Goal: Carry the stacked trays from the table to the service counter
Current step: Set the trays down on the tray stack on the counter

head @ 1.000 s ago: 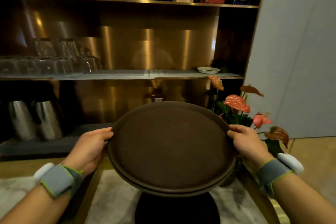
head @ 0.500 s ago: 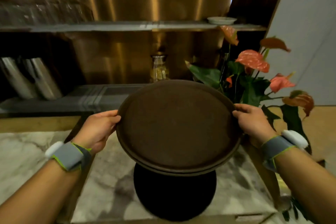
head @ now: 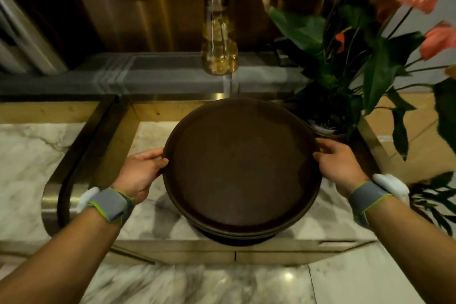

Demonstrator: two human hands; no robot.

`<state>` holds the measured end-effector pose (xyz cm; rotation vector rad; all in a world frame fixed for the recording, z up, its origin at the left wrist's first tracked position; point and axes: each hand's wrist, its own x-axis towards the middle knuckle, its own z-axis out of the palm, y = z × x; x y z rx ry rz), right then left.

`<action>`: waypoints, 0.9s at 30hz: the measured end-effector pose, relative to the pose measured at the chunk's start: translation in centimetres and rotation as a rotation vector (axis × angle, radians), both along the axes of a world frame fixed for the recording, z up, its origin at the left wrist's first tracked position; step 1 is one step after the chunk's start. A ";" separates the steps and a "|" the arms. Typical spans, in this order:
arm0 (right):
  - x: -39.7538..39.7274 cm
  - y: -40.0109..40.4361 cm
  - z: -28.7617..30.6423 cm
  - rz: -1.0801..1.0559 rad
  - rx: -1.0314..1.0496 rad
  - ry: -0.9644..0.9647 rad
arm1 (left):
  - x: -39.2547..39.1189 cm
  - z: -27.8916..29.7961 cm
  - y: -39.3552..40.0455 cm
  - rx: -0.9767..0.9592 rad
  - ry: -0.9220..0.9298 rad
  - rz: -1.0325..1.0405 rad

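Left hand [head: 142, 171]: fingers curled round the left rim of the stacked trays [head: 241, 168], thumb on top of the edge, the rest tucked under and hidden. Right hand [head: 339, 164]: the same clasp on the right rim, thumb over, fingers beneath. Each wrist carries a grey band with a green edge and a white module: left wristband [head: 108, 202], right wristband [head: 370, 195].

Trays: round, dark brown, at least two rims showing at the near edge, one nested in the other. Top tray is bare. The stack is level between the two hands, over the marble desk [head: 158, 210]. A dark round shape shows just under the near edge of the stack; whether it is a shadow or another object, I cannot tell, nor whether the stack touches the desk.

Desk: white marble veined grey, set in a brass-coloured frame [head: 116, 138] that runs along the far and left sides. More marble in the near foreground.

Beyond the frame, a grey ledge [head: 148, 74] with pale stripes. On it, straight behind the trays, a clear glass carafe [head: 219, 37] with yellowish contents. Far left, a metal vessel [head: 24, 39], only partly in view. Right of the trays, a potted plant [head: 345, 57] with broad green leaves and salmon-red flowers, its pot just beside the right hand. Backdrop is gold-toned panelling [head: 153, 2].
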<state>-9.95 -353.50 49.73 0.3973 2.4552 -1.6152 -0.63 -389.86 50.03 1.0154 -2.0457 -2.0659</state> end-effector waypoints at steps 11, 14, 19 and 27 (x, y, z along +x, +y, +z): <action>-0.9 0.3 -9.9 0.078 0.048 -0.151 | -1.4 -8.9 0.9 -0.053 -0.138 0.039; -1.1 0.0 -10.7 0.111 0.130 -0.133 | -1.8 -10.8 0.7 -0.079 -0.178 0.047; -0.9 0.0 -12.5 0.141 0.307 -0.066 | -1.6 -13.0 1.1 -0.106 -0.194 0.048; -0.8 -0.3 -13.9 0.196 0.459 0.016 | -1.4 -14.1 1.4 -0.299 -0.191 0.004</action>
